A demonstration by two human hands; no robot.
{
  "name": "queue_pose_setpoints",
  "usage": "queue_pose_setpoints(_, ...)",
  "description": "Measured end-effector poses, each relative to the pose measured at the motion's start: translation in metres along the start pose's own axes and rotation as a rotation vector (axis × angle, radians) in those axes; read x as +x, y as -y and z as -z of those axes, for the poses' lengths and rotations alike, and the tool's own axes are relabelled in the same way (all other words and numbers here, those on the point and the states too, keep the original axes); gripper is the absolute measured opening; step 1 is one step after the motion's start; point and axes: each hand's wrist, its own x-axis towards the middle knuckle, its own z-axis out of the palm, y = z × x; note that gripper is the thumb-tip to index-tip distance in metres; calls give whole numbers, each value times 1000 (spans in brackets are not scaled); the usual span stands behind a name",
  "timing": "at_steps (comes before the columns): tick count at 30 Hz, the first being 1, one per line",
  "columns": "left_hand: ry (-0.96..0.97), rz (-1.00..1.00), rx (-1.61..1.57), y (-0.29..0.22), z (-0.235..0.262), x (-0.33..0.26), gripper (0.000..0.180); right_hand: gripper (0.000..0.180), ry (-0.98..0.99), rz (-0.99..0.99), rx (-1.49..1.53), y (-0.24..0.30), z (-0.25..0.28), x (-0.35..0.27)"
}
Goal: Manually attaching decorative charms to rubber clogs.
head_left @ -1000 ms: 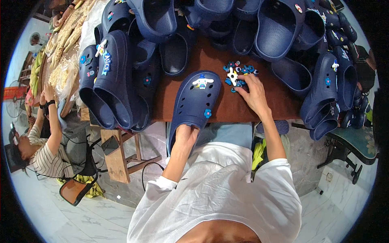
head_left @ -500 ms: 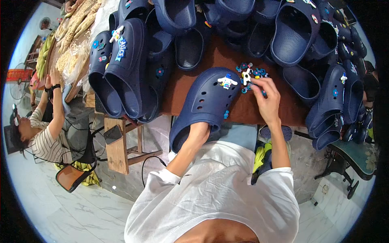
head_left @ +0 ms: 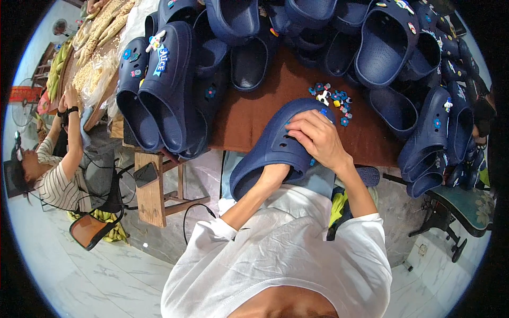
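Note:
A navy foam clog (head_left: 271, 142) with round holes rests tilted at the table's near edge, its toe pointing away. My left hand (head_left: 274, 174) is pushed into its opening and supports it from inside; the fingers are hidden. Across the clog's toe lies my right hand (head_left: 318, 139), fingertips pinched at a hole around a small blue shoe charm (head_left: 288, 123), mostly covered. The white and blue charm on the toe is largely behind that hand. Just beyond the toe, several loose charms (head_left: 339, 100), mostly blue flowers, are scattered on the brown tabletop (head_left: 238, 122).
Navy clogs (head_left: 169, 95) stand heaped along the left, back and right (head_left: 427, 138). A wooden stool (head_left: 151, 191) with a phone (head_left: 146, 175) is at left. Further left, another person (head_left: 58, 169) reaches toward a table of pale kernels. A dark green table (head_left: 466, 206) stands right.
My right hand has moved from the loose charms left onto the clog's toe, bringing a small charm. The clog has shifted slightly right and nearer to me, with my left hand still inside.

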Motion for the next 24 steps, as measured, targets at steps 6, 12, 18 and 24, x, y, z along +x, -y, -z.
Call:
queue_pose_setpoints(6, 37, -27, 56, -2, 3, 4, 39, 13, 99, -134, 94, 0, 19, 2)
queue_pose_setpoints(12, 81, -63, 118, -4, 8, 10, 40, 20, 273, -501, 350, 3, 41, 14)
queue_pose_setpoints(18, 132, -95, 181, -4, 6, 11, 40, 44, 323, -407, 99, -6, 46, 23)
queue_pose_setpoints(24, 178, -135, 244, -9, 11, 21, 41, 74, 462, -380, 75, -40, 37, 27)
